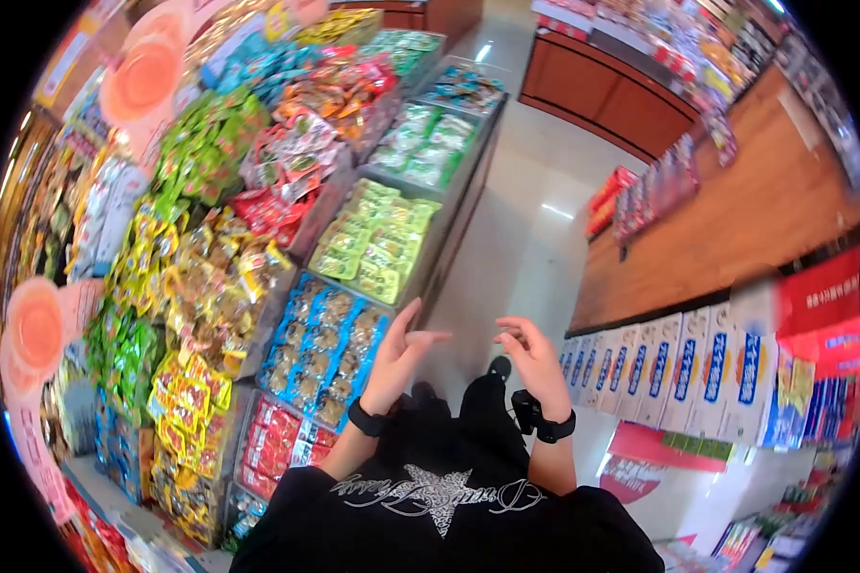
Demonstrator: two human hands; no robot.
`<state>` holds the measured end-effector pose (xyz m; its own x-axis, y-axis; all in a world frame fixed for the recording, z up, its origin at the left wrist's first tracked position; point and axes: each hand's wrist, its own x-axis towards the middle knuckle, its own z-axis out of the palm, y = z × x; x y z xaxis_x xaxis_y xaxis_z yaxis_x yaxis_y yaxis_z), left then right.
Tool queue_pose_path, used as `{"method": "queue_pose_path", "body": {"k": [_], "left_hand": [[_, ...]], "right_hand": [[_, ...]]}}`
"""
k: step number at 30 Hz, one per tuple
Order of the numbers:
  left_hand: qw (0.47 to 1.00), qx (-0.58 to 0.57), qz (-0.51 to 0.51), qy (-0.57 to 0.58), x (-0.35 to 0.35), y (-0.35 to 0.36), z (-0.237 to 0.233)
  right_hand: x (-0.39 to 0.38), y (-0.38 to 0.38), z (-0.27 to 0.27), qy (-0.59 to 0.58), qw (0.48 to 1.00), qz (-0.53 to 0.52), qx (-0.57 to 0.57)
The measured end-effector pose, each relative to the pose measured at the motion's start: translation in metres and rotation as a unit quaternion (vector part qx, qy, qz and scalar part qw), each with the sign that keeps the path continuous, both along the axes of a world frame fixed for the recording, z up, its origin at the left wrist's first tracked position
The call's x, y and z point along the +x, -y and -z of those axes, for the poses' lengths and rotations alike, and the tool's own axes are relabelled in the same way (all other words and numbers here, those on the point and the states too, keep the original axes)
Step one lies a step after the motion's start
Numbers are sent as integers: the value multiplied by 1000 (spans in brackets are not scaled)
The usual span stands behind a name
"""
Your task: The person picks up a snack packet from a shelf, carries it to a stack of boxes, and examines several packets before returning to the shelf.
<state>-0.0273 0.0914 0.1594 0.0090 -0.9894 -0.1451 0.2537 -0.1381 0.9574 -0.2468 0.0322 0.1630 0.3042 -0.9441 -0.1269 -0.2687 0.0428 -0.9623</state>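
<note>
My left hand [398, 361] is held up in front of my body, thumb and forefinger apart, holding nothing. It is nearest to a bin of blue-backed snack packs [313, 346], whose right edge it overlaps in this view. Across from it, my right hand [533, 357] hangs over the aisle floor with fingers loosely bent toward the left and nothing in them. Each wrist wears a black band. Beyond the left hand lie light green snack packs [377, 241] in a clear bin; red packs [279, 447] sit below the blue ones.
Heaps of wrapped snacks [215, 282] fill the sloping display at left, with pink round signs [40, 329] along it. White and blue boxes [683, 377] line the right side, below a brown wooden counter [736, 220]. The shiny floor [521, 205] runs ahead between them.
</note>
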Motion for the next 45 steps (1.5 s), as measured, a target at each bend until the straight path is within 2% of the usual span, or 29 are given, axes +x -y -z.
{"method": "queue_pose_path", "body": {"k": [1, 5, 7, 9, 10, 15, 19, 21, 23, 25, 27, 29, 31, 32, 34, 36, 38, 45], "left_hand": [[999, 30, 19, -4, -8, 2, -3], [995, -4, 99, -1, -45, 15, 6], [991, -3, 134, 11, -64, 23, 4], [992, -33, 120, 24, -88, 31, 3], [992, -15, 124, -8, -102, 34, -7], [976, -26, 214, 9, -180, 54, -11], [955, -72, 284, 40, -257, 61, -13], [916, -161, 350, 113, -293, 67, -14], [910, -167, 362, 112, -331, 65, -24], [895, -218, 371, 116, -367, 66, -34], [881, -239, 391, 117, -399, 66, -41], [865, -259, 412, 121, -424, 68, -48], [811, -391, 388, 199, -444, 71, -54], [805, -395, 397, 196, -452, 71, -57], [791, -457, 336, 228, -464, 72, -62], [787, -474, 325, 224, -474, 76, -70], [782, -500, 300, 221, -484, 86, -76], [746, -544, 330, 197, -519, 123, -84]], "right_hand": [[-8, -6, -5, -1, 1000, 5, 23], [-43, -27, -9, 15, 997, 53, 56], [-64, -34, -10, 6, 996, 86, 28], [-87, -40, -14, -11, 994, 104, -16], [-99, -42, -18, -12, 992, 122, -19], [-175, -59, -37, -70, 977, 180, -88], [-241, -76, -63, -57, 961, 252, -102], [-273, -90, -75, -54, 934, 311, -170], [-301, -106, -89, -72, 917, 347, -183], [-330, -122, -98, -32, 911, 342, -230], [-356, -136, -101, -15, 907, 353, -227], [-375, -147, -100, -16, 882, 398, -253], [-386, -152, -103, -53, 864, 413, -285], [-390, -153, -104, -86, 850, 417, -309], [-395, -156, -104, -127, 853, 412, -294], [-397, -157, -107, -177, 871, 386, -247], [-396, -155, -108, -202, 865, 389, -244], [-397, -141, -120, -266, 851, 405, -202]]}}
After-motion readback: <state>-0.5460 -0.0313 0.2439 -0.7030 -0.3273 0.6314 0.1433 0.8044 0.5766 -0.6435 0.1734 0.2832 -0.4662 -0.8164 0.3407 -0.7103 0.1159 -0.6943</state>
